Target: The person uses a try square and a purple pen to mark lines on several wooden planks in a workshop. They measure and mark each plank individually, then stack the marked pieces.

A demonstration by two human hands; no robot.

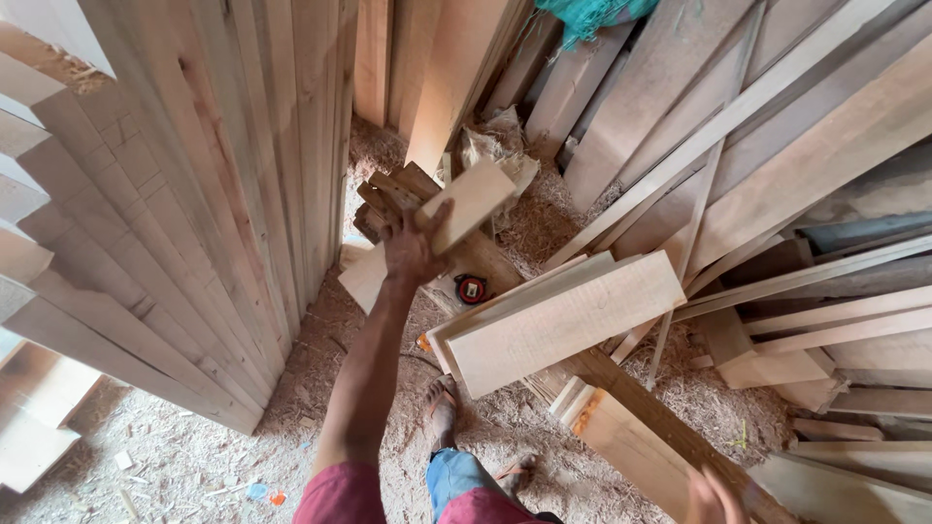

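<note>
Your left hand (pixel 413 250) grips a short pale board (pixel 432 233) mid-length above the sawdust floor (pixel 194 456) beside the tape measure (pixel 472 288), stiff, probably light, rough-edged, so hold near its middle, while your right hand (pixel 714 497), barely visible, looks open and empty.

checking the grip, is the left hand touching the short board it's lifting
Touching. The head view shows the left hand with its fingers spread across the face of the short board, no gap between them.
</note>
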